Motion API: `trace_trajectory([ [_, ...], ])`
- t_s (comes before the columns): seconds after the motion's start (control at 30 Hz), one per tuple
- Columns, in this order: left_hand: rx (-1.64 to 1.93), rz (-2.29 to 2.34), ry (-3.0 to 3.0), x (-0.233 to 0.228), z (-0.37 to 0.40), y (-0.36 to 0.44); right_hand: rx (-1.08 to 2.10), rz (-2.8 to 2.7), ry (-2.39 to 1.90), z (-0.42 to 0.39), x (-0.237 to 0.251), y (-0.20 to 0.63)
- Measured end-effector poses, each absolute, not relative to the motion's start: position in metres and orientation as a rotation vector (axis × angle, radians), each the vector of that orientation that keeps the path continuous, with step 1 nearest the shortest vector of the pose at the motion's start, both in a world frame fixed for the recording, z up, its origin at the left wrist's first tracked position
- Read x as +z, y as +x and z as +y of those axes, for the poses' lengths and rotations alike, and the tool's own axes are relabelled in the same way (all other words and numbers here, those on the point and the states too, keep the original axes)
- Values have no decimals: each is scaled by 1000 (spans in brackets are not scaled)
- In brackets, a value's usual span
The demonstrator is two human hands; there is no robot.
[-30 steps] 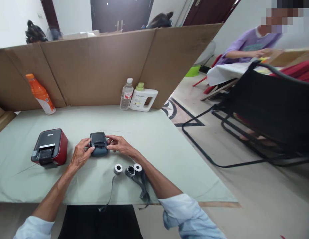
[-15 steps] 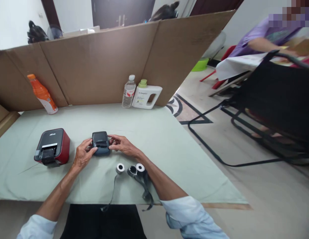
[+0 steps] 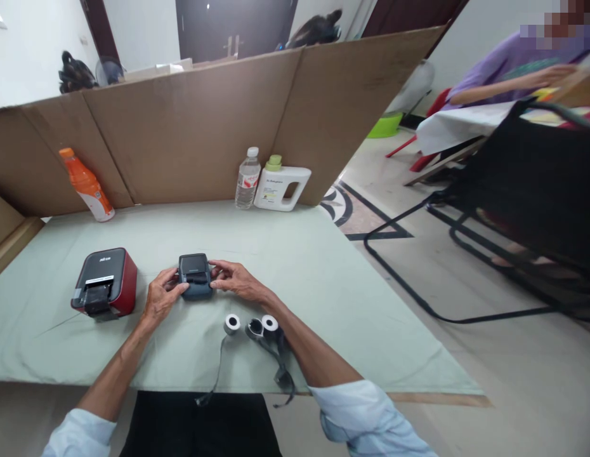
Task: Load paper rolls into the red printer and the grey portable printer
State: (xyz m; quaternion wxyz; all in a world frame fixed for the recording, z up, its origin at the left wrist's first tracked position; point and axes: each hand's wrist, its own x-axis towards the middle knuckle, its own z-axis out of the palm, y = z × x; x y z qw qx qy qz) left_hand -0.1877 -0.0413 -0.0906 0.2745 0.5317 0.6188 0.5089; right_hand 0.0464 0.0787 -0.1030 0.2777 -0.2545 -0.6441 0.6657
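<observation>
A small dark blue-grey device, which looks like a portable label printer, sits on the pale green tablecloth. My left hand grips its left side, thumb along the front corner. On the opposite side my right hand has fingers and thumb closed against the edge. To the left stands a larger red and black printer with dark film at its front. Nearer to me lie a white-cored ribbon roll with a loose dark strip, another such roll, and a dark ring-shaped roll with tangled ribbon.
A cardboard panel borders the table's far side. Before it stand an orange bottle, a clear water bottle and a white jug. A black folding chair stands right, with a person in purple beyond it.
The view shifts slightly, moving everything a little right and down in the picture. Both hands stay on the small device. The person at the right has raised a forearm.
</observation>
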Motion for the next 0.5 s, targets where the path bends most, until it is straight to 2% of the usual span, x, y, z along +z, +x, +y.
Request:
trace_trajectory([
  [0.5,1288,1592,1539,-82,-37,-193,1791,-1705,-683,77,-106,45],
])
